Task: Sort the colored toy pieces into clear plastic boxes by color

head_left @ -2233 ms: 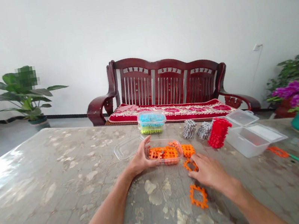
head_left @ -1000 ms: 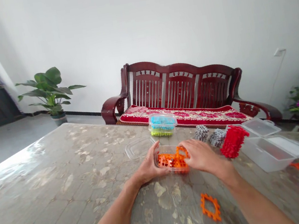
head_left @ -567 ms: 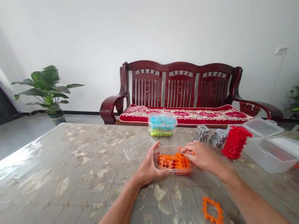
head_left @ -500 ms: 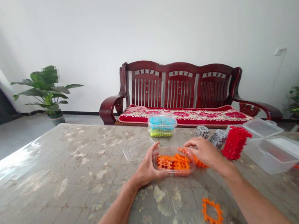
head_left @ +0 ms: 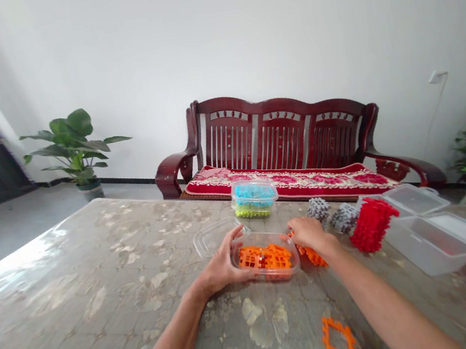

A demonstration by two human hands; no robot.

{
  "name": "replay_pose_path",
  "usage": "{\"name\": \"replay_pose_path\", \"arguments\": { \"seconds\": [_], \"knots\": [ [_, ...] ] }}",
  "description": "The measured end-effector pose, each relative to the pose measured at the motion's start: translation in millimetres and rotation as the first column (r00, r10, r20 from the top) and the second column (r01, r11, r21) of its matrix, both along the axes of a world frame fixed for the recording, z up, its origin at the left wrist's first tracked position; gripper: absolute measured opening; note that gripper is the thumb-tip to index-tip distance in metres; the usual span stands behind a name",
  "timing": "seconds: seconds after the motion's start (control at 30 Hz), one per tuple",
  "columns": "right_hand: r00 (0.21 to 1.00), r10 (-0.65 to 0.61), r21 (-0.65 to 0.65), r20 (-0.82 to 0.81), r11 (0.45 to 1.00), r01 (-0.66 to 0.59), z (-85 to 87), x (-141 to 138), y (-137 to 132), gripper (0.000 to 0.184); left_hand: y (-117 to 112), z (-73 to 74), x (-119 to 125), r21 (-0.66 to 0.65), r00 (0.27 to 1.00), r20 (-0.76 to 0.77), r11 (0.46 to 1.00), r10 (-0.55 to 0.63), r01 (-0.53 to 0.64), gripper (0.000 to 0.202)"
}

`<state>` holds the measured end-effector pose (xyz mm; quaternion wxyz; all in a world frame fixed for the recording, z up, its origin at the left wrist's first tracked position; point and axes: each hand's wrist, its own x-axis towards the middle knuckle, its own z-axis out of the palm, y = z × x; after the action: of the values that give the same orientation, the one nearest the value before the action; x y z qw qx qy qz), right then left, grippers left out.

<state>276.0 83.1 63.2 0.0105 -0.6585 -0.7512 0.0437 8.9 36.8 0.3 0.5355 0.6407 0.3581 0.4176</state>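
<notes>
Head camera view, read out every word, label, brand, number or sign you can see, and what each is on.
None: no word, label, brand, number or sign can be read. The clear plastic tub of orange lattice pieces shows no legible lettering, nor does the open translucent plastic box.

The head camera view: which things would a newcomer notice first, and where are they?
Bright orange pieces would probably draw the eye first, inside the clear tub whose left end the left hand holds. Next may come the red stack, on the table to the right, beside the open translucent box. Beyond the table, the large dark red bench stands out before the white wall.
</notes>
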Motion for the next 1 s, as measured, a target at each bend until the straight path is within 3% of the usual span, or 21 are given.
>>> {"name": "replay_pose_path", "arguments": {
  "seconds": [0.17, 0.23, 0.37, 0.47, 0.67, 0.83, 1.0],
  "knots": [
    [1.000, -0.007, 0.019, 0.021, 1.000, 0.006, -5.5, 2.9, 0.0, 0.037, 1.1, -2.1, 2.0, 0.046, 1.000, -0.016, 0.999, 0.005, -0.004, 0.118],
    [0.999, 0.008, 0.049, -0.041, 0.999, -0.006, -7.1, 3.0, 0.4, 0.038, 1.8, -3.7, 1.8, 0.054, 1.000, -0.024, 0.998, 0.013, -0.011, 0.118],
    [0.976, 0.045, 0.092, -0.212, 0.995, -0.026, -4.9, 1.4, 2.0, 0.023, 2.1, -4.6, 1.9, 0.057, 1.000, -0.014, 0.998, 0.011, -0.011, 0.119],
    [0.967, 0.067, 0.121, -0.245, 0.992, -0.038, 2.5, 0.7, 0.4, 0.013, 1.5, -3.9, 2.9, 0.065, 1.000, 0.020, 0.998, -0.007, 0.006, 0.118],
    [0.872, 0.214, 0.407, -0.441, 0.913, -0.018, 15.7, -12.8, -19.6, 0.010, 3.0, -7.5, 5.2, 0.082, 0.999, 0.039, 0.997, -0.011, 0.008, 0.119],
    [0.854, 0.404, 0.483, -0.328, 0.849, -0.216, 12.4, -41.9, -36.3, 0.013, 4.3, -9.7, 5.9, 0.095, 1.000, 0.024, 0.995, 0.000, -0.002, 0.120],
    [0.847, 0.471, 0.360, -0.249, 0.856, -0.370, 3.5, -52.4, -38.2, 0.014, 3.8, -8.3, 5.3, 0.124, 0.999, -0.026, 0.992, 0.021, -0.018, 0.121]
  ]
}}
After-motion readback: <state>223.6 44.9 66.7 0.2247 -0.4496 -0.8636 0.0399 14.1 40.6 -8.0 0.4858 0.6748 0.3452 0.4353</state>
